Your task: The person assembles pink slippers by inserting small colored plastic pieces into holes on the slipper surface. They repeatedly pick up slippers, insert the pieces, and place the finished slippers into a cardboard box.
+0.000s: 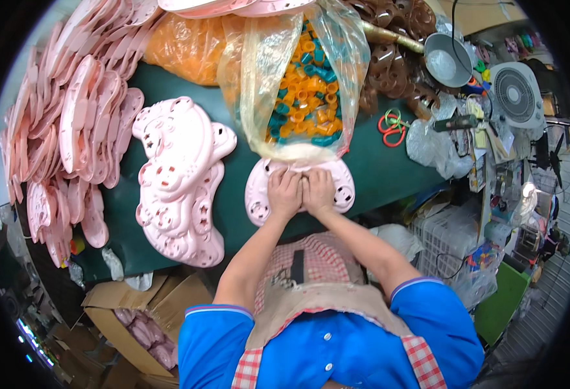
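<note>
A pink molded plastic shell with several cut-out holes lies on the dark green tabletop, close to my apron. My left hand and my right hand rest side by side on its middle, fingers curled and thumbs nearly touching. Whatever may be under the fingers is hidden. Just beyond the shell, an open clear plastic bag spills into view orange and teal plastic caps. The bag's lower lip meets the shell's far edge. To the left is a pile of similar pink shells.
Tall stacks of pink plastic parts line the left side. Red-handled scissors lie on the green tabletop at right. Brown plastic parts, a grey bowl and a fan stand farther right. A cardboard box is below left.
</note>
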